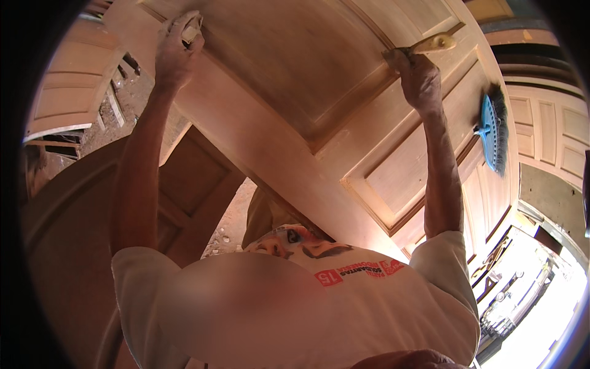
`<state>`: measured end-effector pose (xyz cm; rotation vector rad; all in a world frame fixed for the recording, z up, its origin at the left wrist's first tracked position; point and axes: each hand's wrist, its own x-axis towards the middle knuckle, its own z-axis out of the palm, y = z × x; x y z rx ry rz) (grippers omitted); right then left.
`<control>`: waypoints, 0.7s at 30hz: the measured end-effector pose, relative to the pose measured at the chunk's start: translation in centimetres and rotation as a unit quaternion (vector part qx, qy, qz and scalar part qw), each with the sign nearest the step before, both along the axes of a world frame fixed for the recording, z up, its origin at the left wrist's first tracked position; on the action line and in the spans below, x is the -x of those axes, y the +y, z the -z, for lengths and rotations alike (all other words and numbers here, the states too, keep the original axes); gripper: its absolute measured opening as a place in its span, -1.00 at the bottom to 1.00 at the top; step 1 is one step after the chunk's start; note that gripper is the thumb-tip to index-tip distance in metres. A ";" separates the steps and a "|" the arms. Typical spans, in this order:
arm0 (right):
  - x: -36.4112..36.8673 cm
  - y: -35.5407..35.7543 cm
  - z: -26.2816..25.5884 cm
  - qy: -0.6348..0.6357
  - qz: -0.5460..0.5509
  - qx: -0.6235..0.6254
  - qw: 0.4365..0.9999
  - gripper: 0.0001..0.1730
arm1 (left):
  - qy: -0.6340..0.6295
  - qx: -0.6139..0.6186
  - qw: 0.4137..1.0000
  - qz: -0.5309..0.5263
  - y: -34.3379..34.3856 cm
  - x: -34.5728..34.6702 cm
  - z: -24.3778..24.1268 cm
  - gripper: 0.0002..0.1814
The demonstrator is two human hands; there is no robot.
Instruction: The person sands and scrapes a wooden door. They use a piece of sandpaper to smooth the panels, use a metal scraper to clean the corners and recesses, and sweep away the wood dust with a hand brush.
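A large wooden panel door (272,122) lies slanting before me, with raised mouldings around its recessed panels. My left hand (177,57) is over the door's edge at the upper left, fingers curled around a small pale piece (191,31) whose kind I cannot make out. At the upper right, my right hand (420,83) grips a tool with a light wooden handle (433,43). The handle has a hole near its rounded end and points right. The tool's working end is by the panel moulding, mostly hidden by the fingers.
A blue broom head with dark bristles (491,131) rests at the door's right side. Another panel door (76,94) is at far left, a darker one (193,170) lower left, and a further one (548,129) at far right. Rough ground (233,221) shows below.
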<state>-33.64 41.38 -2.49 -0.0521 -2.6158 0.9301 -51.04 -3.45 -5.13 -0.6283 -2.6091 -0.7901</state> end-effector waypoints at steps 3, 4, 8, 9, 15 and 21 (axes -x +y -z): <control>-0.7 1.5 -2.2 -0.046 0.147 0.077 0.985 -0.65 | 0.008 -0.002 1.000 0.011 -0.1 0.3 0.1 -0.50; -1.6 2.1 -2.0 -0.013 0.169 0.121 0.978 -0.65 | 0.016 0.001 1.000 0.016 -0.2 0.5 0.1 -0.51; -7.5 4.6 -3.0 -0.060 0.239 0.174 0.954 -0.66 | 0.036 -0.032 0.999 0.013 -0.2 0.3 -0.3 -0.55; -9.5 5.3 -3.3 -0.080 0.258 0.162 0.949 -0.65 | 0.028 -0.038 0.999 -0.001 0.1 0.2 -0.5 -0.56; -20.9 12.4 -1.0 -0.209 0.329 0.154 0.908 -0.55 | -0.101 -0.236 0.964 0.064 5.8 -1.3 -4.3 -0.59; -25.2 11.5 3.9 -0.034 0.476 -0.099 0.873 -0.52 | -0.221 -0.110 0.925 0.288 20.1 -3.5 -6.0 -0.64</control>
